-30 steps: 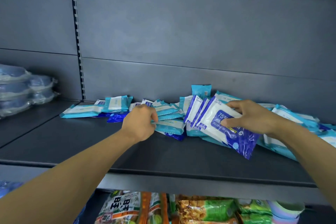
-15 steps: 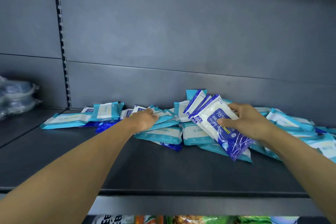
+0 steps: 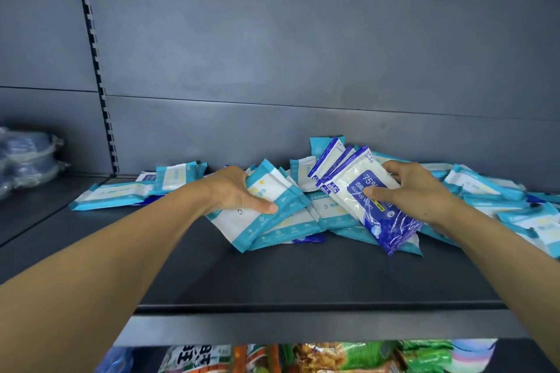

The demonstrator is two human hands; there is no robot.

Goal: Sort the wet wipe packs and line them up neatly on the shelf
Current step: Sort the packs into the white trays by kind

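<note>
A dark grey shelf (image 3: pixel 303 275) (grey back panel (image 3: pixel 303 39) behind) is strewn with packs; teal packs (image 3: pixel 266 212) are gripped by the left hand (image 3: pixel 233 191), dark-blue alcohol-wipe packs (image 3: pixel 357 191) by the right hand (image 3: pixel 415 191).

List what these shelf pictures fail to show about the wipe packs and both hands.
- Head view: how many dark blue packs the right hand grips; they overlap, count unclear.
- Teal packs under the left hand: the palm covers part of the stack.
- Pile at right: cut off by the frame edge.
- Small print on the packs: too small to read.
- Wrapped goods at far left: blurred, cut off.
</note>
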